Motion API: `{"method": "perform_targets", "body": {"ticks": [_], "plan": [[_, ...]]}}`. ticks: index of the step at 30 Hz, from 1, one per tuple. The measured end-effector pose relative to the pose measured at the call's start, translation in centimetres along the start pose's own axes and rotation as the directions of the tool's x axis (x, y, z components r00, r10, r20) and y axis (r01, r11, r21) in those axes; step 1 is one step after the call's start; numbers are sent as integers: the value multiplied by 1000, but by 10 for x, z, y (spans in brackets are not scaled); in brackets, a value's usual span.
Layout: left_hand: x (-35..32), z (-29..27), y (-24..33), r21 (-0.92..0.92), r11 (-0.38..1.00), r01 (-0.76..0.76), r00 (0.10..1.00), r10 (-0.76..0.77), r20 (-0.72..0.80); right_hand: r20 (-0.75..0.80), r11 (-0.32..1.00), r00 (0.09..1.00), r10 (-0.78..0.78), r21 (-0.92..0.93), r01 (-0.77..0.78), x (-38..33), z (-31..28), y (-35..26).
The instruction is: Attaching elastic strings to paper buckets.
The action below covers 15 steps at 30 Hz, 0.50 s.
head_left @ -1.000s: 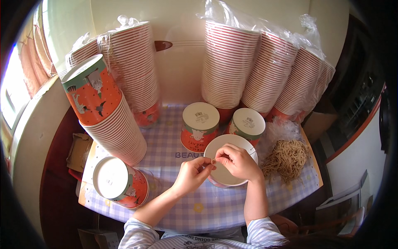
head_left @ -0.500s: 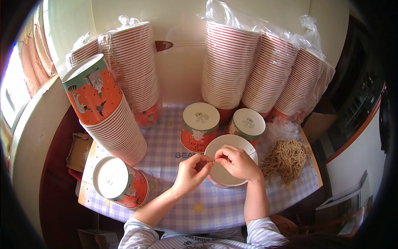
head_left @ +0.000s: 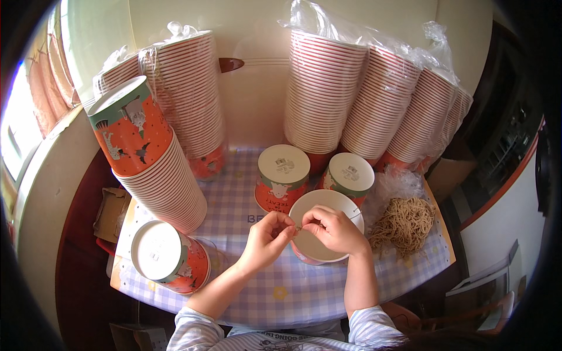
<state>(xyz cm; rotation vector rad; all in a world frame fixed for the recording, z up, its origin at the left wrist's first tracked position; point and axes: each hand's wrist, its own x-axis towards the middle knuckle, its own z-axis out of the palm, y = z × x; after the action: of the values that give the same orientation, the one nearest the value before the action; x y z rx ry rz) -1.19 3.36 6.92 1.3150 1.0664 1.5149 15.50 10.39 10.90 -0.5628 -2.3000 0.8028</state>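
My left hand [head_left: 270,237] and my right hand [head_left: 332,229] meet fingertip to fingertip over an open paper bucket [head_left: 319,255]. Between them they pinch a thin tan string [head_left: 298,228], mostly hidden by the fingers. The bucket stands upright, its white inside facing up. A short thin strand shows at its right rim. Behind it, two orange and green printed buckets stand bottom up: a left one [head_left: 284,169] and a right one [head_left: 351,175]. To the right of the hands lies a heap of tan strings [head_left: 404,227].
Tall stacks of nested buckets in clear plastic stand at the back, right [head_left: 325,88] and left [head_left: 187,93]. An unwrapped stack [head_left: 161,181] leans at the left, near a tilted bucket [head_left: 181,263]. Crumpled plastic [head_left: 395,184] lies behind the strings. A checked cloth [head_left: 281,298] covers the table.
Both hands have shifted very slightly to the left, still pinching the string above the bucket. The buckets and stacks have stayed in place.
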Motion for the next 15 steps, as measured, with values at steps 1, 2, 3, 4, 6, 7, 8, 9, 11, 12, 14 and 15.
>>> {"method": "perform_targets", "body": {"ticks": [1, 2, 3, 4, 6, 7, 8, 9, 11, 12, 14, 15], "plan": [[1, 0, 0, -114, 993, 29, 999, -25, 37, -18, 1000, 1000, 8, 16, -7, 0, -1, 0], [2, -1, 2, -115, 993, 30, 999, -25, 39, -19, 1000, 1000, 9, 14, -9, -1, -1, 0], [2, -2, 7, -149, 983, 107, 991, -94, 93, -31, 1000, 1000, 6, 30, -5, -2, -2, 1], [2, -3, 9, -176, 967, 183, 976, -159, 146, -41, 999, 999, 0, 48, 2, -1, -1, 1], [1, -5, 7, -74, 977, 201, 970, -188, 157, -33, 999, 999, -12, 53, 13, -1, -2, 0], [1, -5, 5, 26, 976, 217, 962, -218, 165, -25, 998, 999, -22, 56, 23, 0, -2, 0], [1, -6, 4, 26, 976, 217, 962, -218, 165, -24, 998, 999, -22, 56, 23, 0, -1, 0], [1, -5, 2, 32, 978, 206, 963, -209, 168, -23, 998, 999, -26, 52, 27, 0, -1, 0], [1, -5, 2, 39, 980, 195, 965, -199, 172, -22, 998, 999, -30, 48, 31, 0, -1, 0], [1, -5, 3, 80, 983, 167, 972, -178, 152, -20, 998, 999, -32, 49, 33, 0, -1, 1], [2, -4, 3, 122, 983, 140, 978, -156, 135, -18, 998, 999, -34, 50, 34, 0, -1, 1], [2, -3, 2, 126, 986, 106, 986, -120, 112, -17, 998, 999, -29, 50, 29, 0, -1, 1]]}}
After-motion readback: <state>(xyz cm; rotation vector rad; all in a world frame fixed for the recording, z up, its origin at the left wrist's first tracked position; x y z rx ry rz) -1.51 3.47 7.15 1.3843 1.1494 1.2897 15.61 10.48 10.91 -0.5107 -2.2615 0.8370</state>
